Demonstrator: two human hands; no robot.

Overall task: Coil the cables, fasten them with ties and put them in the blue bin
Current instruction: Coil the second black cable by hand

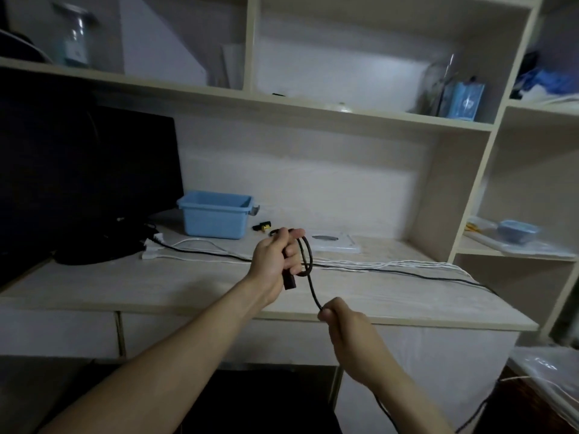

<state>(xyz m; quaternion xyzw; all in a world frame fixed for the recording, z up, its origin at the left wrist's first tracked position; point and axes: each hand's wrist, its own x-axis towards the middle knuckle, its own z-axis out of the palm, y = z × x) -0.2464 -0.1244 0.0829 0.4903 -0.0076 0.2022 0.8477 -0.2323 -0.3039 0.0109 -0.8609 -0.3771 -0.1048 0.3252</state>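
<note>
Left hand [275, 261] clamped on looped black cable [308, 264], right hand [341, 321] below it pinching the cable's run, blue bin [216, 219] beyond left hand.

My pale wooden desk [94, 286] carries a blue bin [214, 214] toward its back edge, beside the dark monitor [87, 183] at the back left corner. A small black-and-yellow item [262, 227] lies just right of the bin. A white flat packet [335, 242] sits mid-desk. White cables [407, 264] and a black cable [391, 272] trail toward the right edge.
</note>
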